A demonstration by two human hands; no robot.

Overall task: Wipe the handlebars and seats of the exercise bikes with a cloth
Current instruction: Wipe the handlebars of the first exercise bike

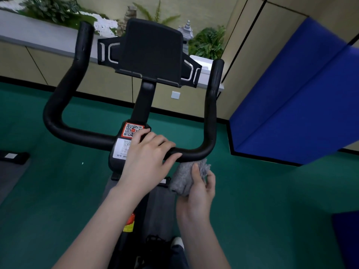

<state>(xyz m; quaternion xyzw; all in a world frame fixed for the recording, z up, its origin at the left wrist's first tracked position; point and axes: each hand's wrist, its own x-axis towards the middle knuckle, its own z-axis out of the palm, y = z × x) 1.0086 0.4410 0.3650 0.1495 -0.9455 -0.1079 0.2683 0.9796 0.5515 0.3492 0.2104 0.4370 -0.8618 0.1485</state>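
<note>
Resting across the lower bar of the exercise bike's black handlebar (pixel 77 135), beside the QR-code sticker (pixel 132 129), the left hand (pixel 148 154) lies with fingers nearly straight, while the right hand (pixel 198 191) pinches a crumpled grey cloth (pixel 183 178) just beneath that bar.

The handlebar (pixel 77 136) spans the middle, its crossbar near and its two arms running away to the far left and far right. Between those arms, on a stem (pixel 142 105) rising from the crossbar's centre, sits the tablet holder (pixel 151 51). A label (pixel 132 130) lies at the stem's foot. The left hand (pixel 149 152) rests on the crossbar just right of the label. Nearer and right of it, just below the bar, the right hand (pixel 198 191) holds the cloth (pixel 184 177). Behind the bike a ledge (pixel 38 35) carries plants (pixel 209 43); a padded panel (pixel 291 103) stands at the right.
</note>
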